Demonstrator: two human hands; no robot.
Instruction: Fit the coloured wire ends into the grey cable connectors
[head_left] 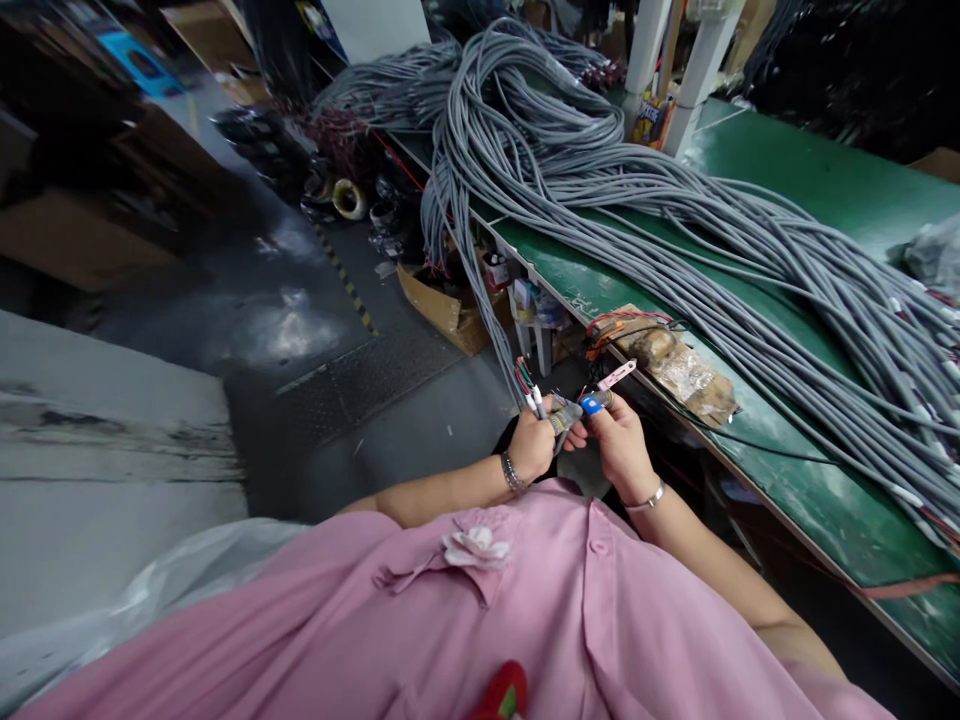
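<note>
Handwork on cable ends, seen from above. The green table runs from the far middle to the near right. Over it lies the cable pile, looped thickly at the far end and stretched in long grey runs to the right, where many ends carry white tips. A carton sits on the floor at the table's left side. A taped block rests on the table's near edge.

Left of the block are the two hands. The left hand has its fingers closed around the held cables, whose grey lengths hang from the pile down to it. The right hand, a blue wrap on its thumb, meets it with thumb and finger pressed together; whether a wire lies between them is too small to tell. A pink strip lies just beyond.

Progress: above the left hand, coloured wires are already bared and white sleeves show beside them. These few ends seem part-way through handling; the tipped ends at right look comparably prepared, and how many remain is not shown.
</note>
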